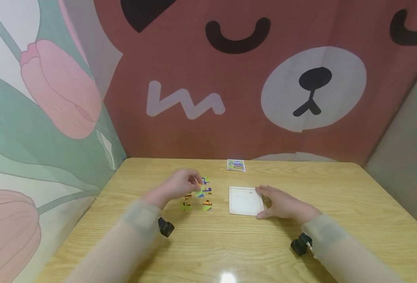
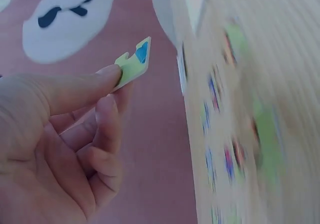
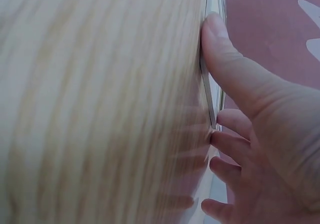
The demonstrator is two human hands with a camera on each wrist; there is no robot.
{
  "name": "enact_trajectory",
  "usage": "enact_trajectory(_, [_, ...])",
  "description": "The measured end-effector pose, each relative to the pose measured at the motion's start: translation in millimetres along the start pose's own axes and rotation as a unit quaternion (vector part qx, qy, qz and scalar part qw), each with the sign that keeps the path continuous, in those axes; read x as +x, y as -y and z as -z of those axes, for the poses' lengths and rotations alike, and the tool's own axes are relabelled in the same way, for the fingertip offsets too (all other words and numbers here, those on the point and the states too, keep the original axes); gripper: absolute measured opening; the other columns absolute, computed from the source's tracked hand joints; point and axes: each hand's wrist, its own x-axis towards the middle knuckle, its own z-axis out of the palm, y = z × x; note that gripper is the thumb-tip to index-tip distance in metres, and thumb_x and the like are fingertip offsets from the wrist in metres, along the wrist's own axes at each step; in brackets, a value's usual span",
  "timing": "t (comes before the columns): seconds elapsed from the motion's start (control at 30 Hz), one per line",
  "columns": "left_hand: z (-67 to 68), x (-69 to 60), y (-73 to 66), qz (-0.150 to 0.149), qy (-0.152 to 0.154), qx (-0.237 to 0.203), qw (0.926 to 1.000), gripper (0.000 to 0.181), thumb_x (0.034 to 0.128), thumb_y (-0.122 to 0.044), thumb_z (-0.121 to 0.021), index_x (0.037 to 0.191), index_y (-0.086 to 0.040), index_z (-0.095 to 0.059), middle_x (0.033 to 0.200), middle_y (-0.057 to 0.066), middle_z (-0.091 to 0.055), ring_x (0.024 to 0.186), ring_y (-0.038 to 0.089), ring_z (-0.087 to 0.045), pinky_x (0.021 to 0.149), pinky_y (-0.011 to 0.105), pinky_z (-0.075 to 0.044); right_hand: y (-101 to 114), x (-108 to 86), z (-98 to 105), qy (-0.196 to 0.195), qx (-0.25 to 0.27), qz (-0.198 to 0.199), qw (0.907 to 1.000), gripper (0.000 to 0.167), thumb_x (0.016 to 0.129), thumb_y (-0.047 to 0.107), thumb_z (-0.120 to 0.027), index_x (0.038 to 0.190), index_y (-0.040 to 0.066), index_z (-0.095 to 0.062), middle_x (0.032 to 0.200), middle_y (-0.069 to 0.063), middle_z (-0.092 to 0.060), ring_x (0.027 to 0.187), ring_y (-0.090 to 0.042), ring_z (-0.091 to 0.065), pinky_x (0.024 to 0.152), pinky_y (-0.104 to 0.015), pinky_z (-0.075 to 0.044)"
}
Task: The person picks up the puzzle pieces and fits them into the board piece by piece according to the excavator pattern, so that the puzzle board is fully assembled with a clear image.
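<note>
My left hand (image 1: pixel 180 184) pinches a small light-green jigsaw piece with a blue patch (image 2: pixel 135 64) between thumb and index finger. In the head view it is above a group of loose jigsaw pieces (image 1: pixel 207 203), printed green, orange and purple. To the right of these lies a square white puzzle tray (image 1: pixel 243 201), flat on the table. My right hand (image 1: pixel 282 202) rests at the tray's right side, thumb at the near corner and fingertips at the far one. In the right wrist view, the thumb touches the tray edge (image 3: pixel 209 92) and the fingers are spread.
A small printed picture card (image 1: pixel 236 165) lies near the table's back edge. The wooden table (image 1: pixel 222 243) meets a wall with a bear mural (image 1: pixel 240 133) behind it. A flower-patterned wall (image 1: pixel 63 90) stands at the left.
</note>
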Motion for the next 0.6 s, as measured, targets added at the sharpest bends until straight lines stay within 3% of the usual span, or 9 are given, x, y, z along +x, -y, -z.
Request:
enact_trajectory(0.1, [-16.8,16.9,-13.9,-0.021,0.021,-0.019,0.9994,0.006,0.0901,-0.006,-0.071,0.096,-0.006,-0.069,0.082,0.003,-0.063,0.070,0.019,-0.058,0.058,0.032,-0.048,0.3,-0.3,-0.2,0.000,-0.001,-0.004,1.0000,0.106,0.072,0.053,-0.081,0.151,-0.001,-0.034,0.155,-0.025,-0.029,0.141,-0.047,-0.022,0.111,-0.059,-0.020])
enact_trajectory(0.33, [-62.5,52.8,-26.8,-0.036,0.055,-0.015,0.9977,0.007,0.0880,-0.008,-0.075,0.088,-0.014,-0.071,0.079,-0.002,-0.063,0.069,0.013,-0.056,0.060,0.028,-0.047,-0.9,0.5,-1.0,-0.005,-0.002,-0.010,0.9999,0.109,0.072,0.054,-0.081,0.150,-0.004,-0.032,0.154,-0.026,-0.030,0.141,-0.046,-0.025,0.112,-0.057,-0.020])
enact_trajectory(0.47, [-81.2,61.8,-34.4,-0.050,0.064,-0.006,0.9967,0.011,0.0854,-0.006,-0.076,0.082,-0.015,-0.070,0.076,-0.003,-0.063,0.068,0.010,-0.055,0.059,0.025,-0.046,0.0,-0.7,-0.5,-0.009,-0.007,-0.003,0.9999,0.108,0.072,0.054,-0.081,0.149,-0.006,-0.034,0.153,-0.027,-0.032,0.140,-0.047,-0.026,0.111,-0.058,-0.021])
enact_trajectory(0.6, [-89.0,63.4,-38.7,-0.050,0.073,0.009,0.9960,0.009,0.0844,-0.006,-0.076,0.081,-0.011,-0.070,0.077,-0.003,-0.062,0.067,0.009,-0.055,0.059,0.024,-0.045,1.7,-1.0,0.1,-0.010,-0.008,0.000,0.9999,0.107,0.073,0.053,-0.081,0.149,-0.005,-0.034,0.153,-0.027,-0.032,0.140,-0.047,-0.026,0.111,-0.059,-0.021])
